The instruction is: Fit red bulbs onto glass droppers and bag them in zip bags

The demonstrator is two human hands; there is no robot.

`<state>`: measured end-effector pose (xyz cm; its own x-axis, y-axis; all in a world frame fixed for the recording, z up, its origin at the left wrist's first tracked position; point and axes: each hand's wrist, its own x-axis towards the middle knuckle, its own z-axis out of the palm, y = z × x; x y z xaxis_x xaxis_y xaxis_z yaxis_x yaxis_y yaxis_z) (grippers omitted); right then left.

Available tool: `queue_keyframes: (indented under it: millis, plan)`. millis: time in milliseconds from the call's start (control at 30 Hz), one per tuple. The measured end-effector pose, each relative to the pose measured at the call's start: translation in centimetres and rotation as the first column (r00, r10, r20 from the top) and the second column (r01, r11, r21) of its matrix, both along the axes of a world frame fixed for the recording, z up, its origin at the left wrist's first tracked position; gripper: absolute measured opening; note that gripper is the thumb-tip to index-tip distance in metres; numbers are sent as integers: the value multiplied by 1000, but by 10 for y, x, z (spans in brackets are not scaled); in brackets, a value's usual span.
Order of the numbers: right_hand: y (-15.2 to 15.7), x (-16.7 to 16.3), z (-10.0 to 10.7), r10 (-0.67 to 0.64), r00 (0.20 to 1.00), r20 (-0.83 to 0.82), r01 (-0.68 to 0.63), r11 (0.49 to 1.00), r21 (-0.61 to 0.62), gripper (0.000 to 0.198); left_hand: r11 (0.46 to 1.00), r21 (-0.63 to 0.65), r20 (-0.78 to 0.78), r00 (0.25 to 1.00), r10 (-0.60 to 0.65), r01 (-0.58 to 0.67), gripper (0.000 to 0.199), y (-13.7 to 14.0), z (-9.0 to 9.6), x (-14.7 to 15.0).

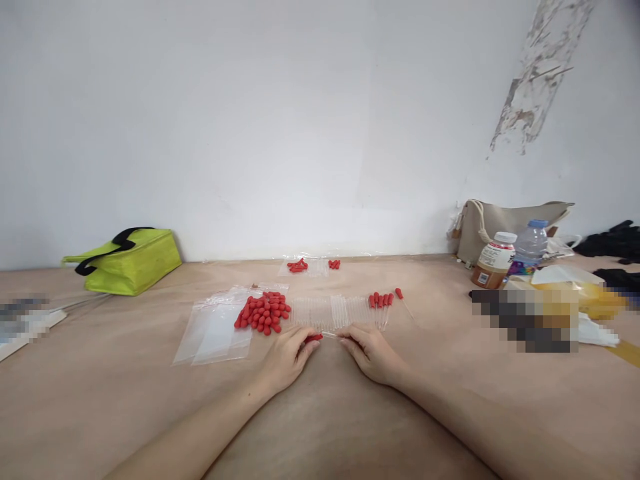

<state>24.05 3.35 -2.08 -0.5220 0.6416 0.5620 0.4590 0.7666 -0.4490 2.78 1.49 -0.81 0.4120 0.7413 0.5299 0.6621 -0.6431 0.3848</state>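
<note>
Between thumb and fingers, my left hand grips a red rubber dropper bulb. My right hand is closed on a clear glass dropper tube, whose other end meets the bulb; how far it sits inside I cannot tell. Just beyond the hands lies a row of clear tubes. A heap of red bulbs is beside it on the left, partly over clear zip bags. To the right, several droppers with red bulbs fitted lie side by side, and a single dropper lies apart.
Near the wall are clear bags with red-bulb droppers. A lime-green bag stands at left. On the right are a brown drink bottle, a clear bottle, a beige pouch and yellow-white wrappings.
</note>
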Motion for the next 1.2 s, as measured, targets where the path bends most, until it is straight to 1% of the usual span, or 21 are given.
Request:
queue_keyframes:
  millis: [200,400,500,600,700,833,967,1200]
  plan:
    - [-2,-1,1,0,999,53,-2,999,39,20,996,-73,82,996,-39,45,16,-3,2,6]
    - [-2,0,0,5,995,96,-13,996,83,21,992,-116,91,995,-41,52,17,-3,1,6]
    - [0,2,-1,16,992,122,-29,994,104,22,990,-109,54,995,-89,95,18,-6,2,5]
    - [0,4,0,22,984,177,-47,989,140,23,987,-90,-15,991,-135,133,19,-8,3,5]
    - [-1,5,0,-12,973,229,-33,981,192,23,988,-76,-80,987,-142,136,21,-9,1,5]
    - [-5,3,0,-69,964,257,5,970,242,21,991,-50,-140,982,-129,124,20,-8,-2,5]
    - [-10,-1,0,-88,959,271,18,967,253,20,989,-35,-179,973,-146,142,18,-8,-2,5]
    - [-13,-6,-1,-72,969,235,18,975,223,19,983,-23,-211,960,-182,181,15,-9,-2,5]
